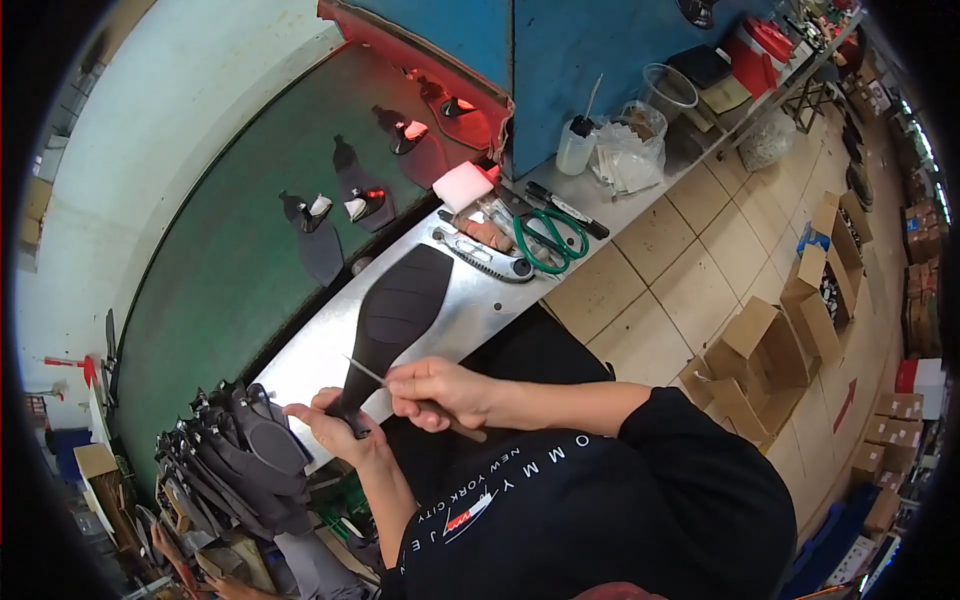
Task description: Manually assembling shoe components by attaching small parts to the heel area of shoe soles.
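My left hand is closed round the narrow heel end of a black shoe sole. Its wide front part reaches over the metal ledge. In my right hand is a slim pointed hand tool, its handle end showing below the fist. The tool's thin tip lies over the narrow middle of the sole; whether it touches cannot be made out. Past the sole's front lie a grey utility knife, green-handled scissors, a black marker and a pink sponge.
Several dark sandals stand on the green belt under red light. A stack of dark soles sits left of my left hand, with another person's hand below it. A white bottle stands farther along the ledge. Cardboard boxes are on the tiled floor.
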`<state>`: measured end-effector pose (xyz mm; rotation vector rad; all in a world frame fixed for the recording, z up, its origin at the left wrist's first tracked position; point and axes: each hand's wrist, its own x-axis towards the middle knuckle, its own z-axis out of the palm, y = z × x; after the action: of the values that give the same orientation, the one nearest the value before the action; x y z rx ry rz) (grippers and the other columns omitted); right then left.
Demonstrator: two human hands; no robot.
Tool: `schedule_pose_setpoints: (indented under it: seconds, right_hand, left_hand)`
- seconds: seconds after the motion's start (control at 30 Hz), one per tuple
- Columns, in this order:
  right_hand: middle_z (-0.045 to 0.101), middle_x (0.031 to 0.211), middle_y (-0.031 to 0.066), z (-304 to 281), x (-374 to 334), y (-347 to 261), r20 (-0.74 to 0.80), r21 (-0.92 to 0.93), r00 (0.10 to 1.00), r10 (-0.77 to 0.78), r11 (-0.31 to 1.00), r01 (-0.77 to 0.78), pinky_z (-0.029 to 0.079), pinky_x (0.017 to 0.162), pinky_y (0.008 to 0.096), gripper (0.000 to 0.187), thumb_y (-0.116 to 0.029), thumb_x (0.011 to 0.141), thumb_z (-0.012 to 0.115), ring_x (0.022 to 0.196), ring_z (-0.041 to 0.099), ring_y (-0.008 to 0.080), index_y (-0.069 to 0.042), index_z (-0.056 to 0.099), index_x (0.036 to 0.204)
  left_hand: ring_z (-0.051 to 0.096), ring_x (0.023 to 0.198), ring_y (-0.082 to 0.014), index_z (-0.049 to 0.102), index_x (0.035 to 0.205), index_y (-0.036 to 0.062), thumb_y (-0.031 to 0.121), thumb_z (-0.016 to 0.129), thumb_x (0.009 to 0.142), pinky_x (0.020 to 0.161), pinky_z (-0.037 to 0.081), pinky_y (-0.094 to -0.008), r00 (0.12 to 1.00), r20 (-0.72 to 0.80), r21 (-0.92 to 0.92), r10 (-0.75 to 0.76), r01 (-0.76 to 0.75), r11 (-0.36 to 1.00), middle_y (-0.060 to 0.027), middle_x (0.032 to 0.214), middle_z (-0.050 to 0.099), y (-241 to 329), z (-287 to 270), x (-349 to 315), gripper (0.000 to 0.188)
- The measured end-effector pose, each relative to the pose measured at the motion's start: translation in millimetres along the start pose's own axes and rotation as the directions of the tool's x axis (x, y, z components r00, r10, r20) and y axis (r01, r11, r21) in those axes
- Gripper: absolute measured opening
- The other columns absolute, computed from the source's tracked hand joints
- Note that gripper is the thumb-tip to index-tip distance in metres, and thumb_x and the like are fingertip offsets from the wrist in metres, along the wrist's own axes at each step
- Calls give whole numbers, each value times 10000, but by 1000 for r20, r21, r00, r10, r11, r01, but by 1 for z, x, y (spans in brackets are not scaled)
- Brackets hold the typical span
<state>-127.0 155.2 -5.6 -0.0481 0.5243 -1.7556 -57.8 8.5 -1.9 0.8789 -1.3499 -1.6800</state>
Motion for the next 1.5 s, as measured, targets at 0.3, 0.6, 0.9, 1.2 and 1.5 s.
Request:
schedule_pose_setpoints:
  seconds: [0.3,0.6,0.9,1.2,1.5]
  right_hand:
    - [628,743,164,6,8,-3,354,-929,699,-621,-150,337,486,561,408,78,-74,866,596,663,631,345,-1,616,882]
    - [609,698,113,31,-5,2,491,-861,763,-420,-100,499,472,534,323,56,-14,866,566,579,607,226,-17,620,855]
    - [612,721,161,16,19,3,268,-963,798,-540,-168,210,467,560,350,45,-18,883,565,608,611,301,-1,599,906]
    - [618,716,148,22,17,31,584,-804,784,-210,-280,524,470,552,347,78,36,849,554,585,610,269,-8,619,853]
    - [496,649,-26,36,20,-3,138,-947,918,-372,222,233,317,476,179,156,-78,969,484,531,409,27,-8,591,880]
  left_hand:
    - [574,817,-212,-12,1516,152,298,558,949,895,430,-302,799,336,-98,498,-496,863,-105,890,577,-24,-8,17,817]
    - [567,690,-144,570,931,103,629,529,879,648,476,-307,839,198,-381,-507,542,749,-10,712,555,-1,18,34,530]
    - [578,657,-118,601,966,83,582,517,913,592,455,-271,795,143,-481,-590,577,661,12,745,594,2,11,27,508]
    - [465,500,-93,523,609,89,587,590,874,487,377,-256,871,-54,-428,-489,422,799,12,570,499,-15,3,42,568]
    - [547,591,-78,621,867,86,317,622,931,550,444,-238,980,168,-733,-108,197,651,31,708,584,75,-74,57,240]
